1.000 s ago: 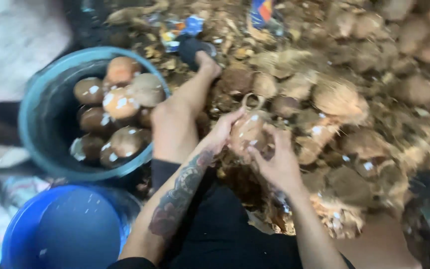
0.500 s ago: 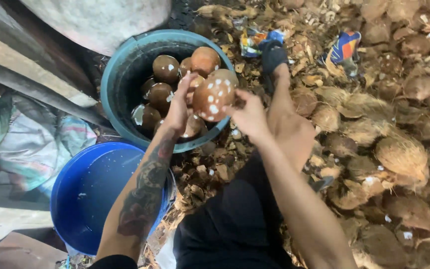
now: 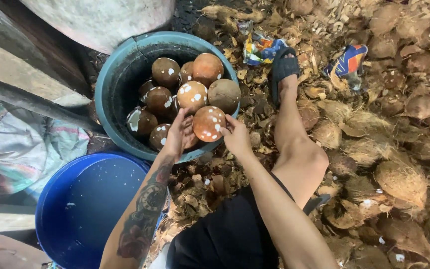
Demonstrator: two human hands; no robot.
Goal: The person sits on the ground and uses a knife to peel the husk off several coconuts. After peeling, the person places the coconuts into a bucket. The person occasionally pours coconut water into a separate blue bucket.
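Observation:
A round brown husked coconut (image 3: 208,123) with white flecks rests at the near rim of a teal tub (image 3: 109,84), on top of several similar coconuts (image 3: 193,95). My left hand (image 3: 180,133) cups its left side and my right hand (image 3: 235,133) touches its right side with the fingertips. Both forearms reach up from the bottom of the head view; the left one is tattooed.
A blue bucket (image 3: 78,204) stands at lower left, a grey sack and planks further left. My bare leg with a black sandal (image 3: 283,67) stretches over a ground of coconut husks (image 3: 399,177). Coloured wrappers (image 3: 262,48) lie near the foot.
I have turned from the husk pile to the tub. The coconut, held up in both hands half a second ago, has come down onto the pile in the tub.

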